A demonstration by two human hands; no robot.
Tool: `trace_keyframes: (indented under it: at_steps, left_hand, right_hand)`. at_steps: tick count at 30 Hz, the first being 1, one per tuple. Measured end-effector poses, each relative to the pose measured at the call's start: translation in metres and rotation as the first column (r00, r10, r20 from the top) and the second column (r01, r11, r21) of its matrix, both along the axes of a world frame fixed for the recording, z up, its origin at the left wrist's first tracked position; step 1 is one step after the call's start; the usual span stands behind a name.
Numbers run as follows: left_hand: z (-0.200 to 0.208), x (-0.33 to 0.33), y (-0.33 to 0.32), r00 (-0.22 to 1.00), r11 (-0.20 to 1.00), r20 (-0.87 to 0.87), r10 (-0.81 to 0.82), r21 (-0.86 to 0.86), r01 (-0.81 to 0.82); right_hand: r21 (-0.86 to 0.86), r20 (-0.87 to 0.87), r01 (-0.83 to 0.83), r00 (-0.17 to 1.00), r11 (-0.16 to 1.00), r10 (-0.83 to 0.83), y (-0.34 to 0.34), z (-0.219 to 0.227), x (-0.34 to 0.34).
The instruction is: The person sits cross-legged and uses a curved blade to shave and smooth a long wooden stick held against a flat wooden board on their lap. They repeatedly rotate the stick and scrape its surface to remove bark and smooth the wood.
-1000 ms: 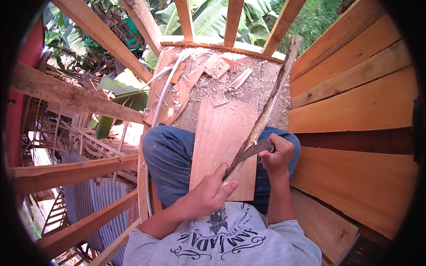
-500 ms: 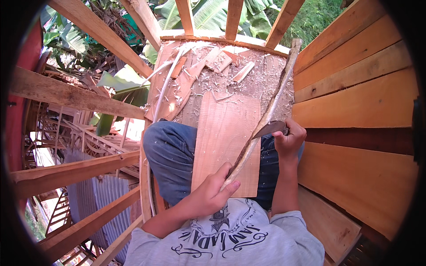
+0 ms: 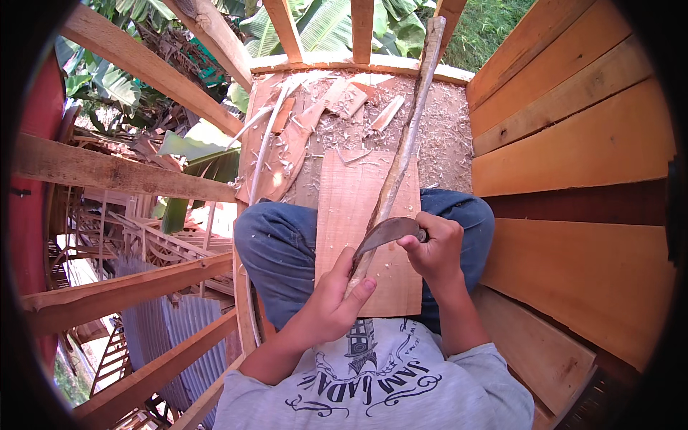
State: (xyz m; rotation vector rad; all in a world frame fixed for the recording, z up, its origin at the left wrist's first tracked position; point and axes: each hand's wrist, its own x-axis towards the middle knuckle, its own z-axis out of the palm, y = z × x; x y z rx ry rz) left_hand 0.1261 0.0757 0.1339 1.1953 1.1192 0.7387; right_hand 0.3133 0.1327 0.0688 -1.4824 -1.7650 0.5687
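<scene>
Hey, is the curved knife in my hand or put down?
In hand: your right hand grips the knife, which crosses over the stick near your left hand.

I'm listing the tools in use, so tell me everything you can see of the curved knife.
The curved knife has a dark, metal-looking blade bowing to a tip. The right hand grips its handle, mostly hiding it. The blade lies across the stick above the wooden board, tip toward the left hand; whether it touches the fingers is unclear.
</scene>
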Motion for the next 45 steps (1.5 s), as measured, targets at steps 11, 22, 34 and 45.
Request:
trace_keyframes:
  at_steps: [11,22,34,45]
  left_hand:
    - [0.013,0.009,-0.009,0.996,0.991,-0.051,-0.076,-0.110,0.070]
    - [-0.011,-0.007,-0.020,0.907,0.922,0.417,0.065,-0.373,0.105]
    - [0.003,0.002,-0.009,0.995,0.990,0.064,-0.078,-0.113,0.085]
    - [0.000,0.008,-0.024,0.990,0.984,-0.026,-0.137,-0.115,0.133]
  right_hand:
    - [0.153,0.002,0.099,0.995,0.983,-0.100,0.024,-0.016,0.018]
    - [-0.053,-0.237,0.344,0.908,0.938,-0.346,0.046,-0.014,0.092]
    - [0.206,0.031,-0.018,0.999,0.978,0.011,0.009,0.001,0.000]
    - [0.299,0.022,0.120,0.991,0.947,-0.133,0.033,-0.006,0.022]
